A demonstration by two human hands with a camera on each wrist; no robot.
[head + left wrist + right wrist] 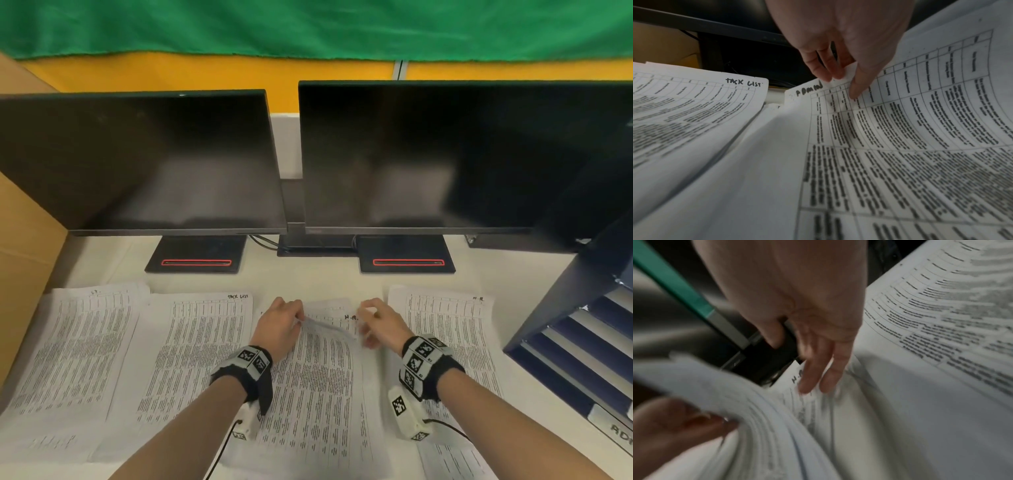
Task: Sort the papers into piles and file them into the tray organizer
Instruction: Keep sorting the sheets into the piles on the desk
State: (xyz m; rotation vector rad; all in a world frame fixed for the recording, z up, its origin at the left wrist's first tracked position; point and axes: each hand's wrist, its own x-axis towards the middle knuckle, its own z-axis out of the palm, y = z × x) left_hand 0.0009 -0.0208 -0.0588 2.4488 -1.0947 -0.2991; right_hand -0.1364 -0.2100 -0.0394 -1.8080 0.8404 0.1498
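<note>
Papers: thin white printed table sheets [318, 370], middle stack on the bench [308, 274], between other piles.
Handling: light, floppy, apt to cling; take by the top edge.
Left hand [279, 327]: fingers [856, 91] pinching top sheet's far edge.
Right hand [382, 322]: fingers [807, 382] released, touching the sheet beneath.

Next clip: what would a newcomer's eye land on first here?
Two dark monitors fill the back of the desk. In front, printed papers lie in side-by-side piles, and the left hand pinches the top sheet of the middle pile while the right hand reaches in. A tray organizer stands at the right edge.
</note>
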